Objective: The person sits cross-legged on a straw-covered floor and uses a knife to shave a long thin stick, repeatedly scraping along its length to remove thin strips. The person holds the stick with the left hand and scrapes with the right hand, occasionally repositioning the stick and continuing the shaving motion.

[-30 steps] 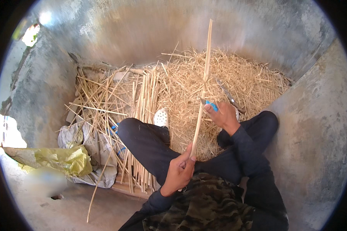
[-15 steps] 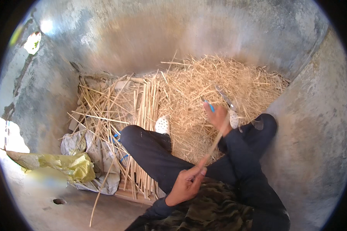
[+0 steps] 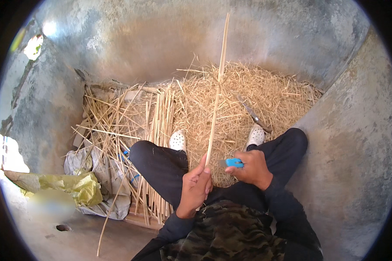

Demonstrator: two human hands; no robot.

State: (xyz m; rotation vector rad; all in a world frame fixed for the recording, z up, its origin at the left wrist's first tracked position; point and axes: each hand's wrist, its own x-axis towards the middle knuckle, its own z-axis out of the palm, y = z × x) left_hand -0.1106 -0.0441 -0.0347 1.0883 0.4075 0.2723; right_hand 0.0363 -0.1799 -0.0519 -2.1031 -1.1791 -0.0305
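My left hand (image 3: 195, 188) is closed around the lower end of a long, pale bamboo-like strip (image 3: 215, 111), which points away from me toward the far wall. A small splinter sticks out sideways partway along it. Just right of the strip, my right hand (image 3: 255, 170) grips a blue utility knife (image 3: 234, 162), its short blade aimed left. A small gap separates the blade from the strip. Beyond my right hand, a second knife (image 3: 250, 111) with a long metal blade lies on a heap of pale shavings (image 3: 278, 93).
Bundled strips (image 3: 162, 117) lie left of my feet, beside loose, crossed sticks (image 3: 111, 113). A yellowish sack (image 3: 89, 188) and a grey-white sack (image 3: 122, 191) rest at the left. Concrete walls (image 3: 161, 39) enclose the space. My white perforated shoes (image 3: 177, 140) stand on the shavings.
The strip has swung from a slant between my hands to pointing straight away. My right hand with the utility knife has drawn back toward me, off the strip. My right foot has shifted left.
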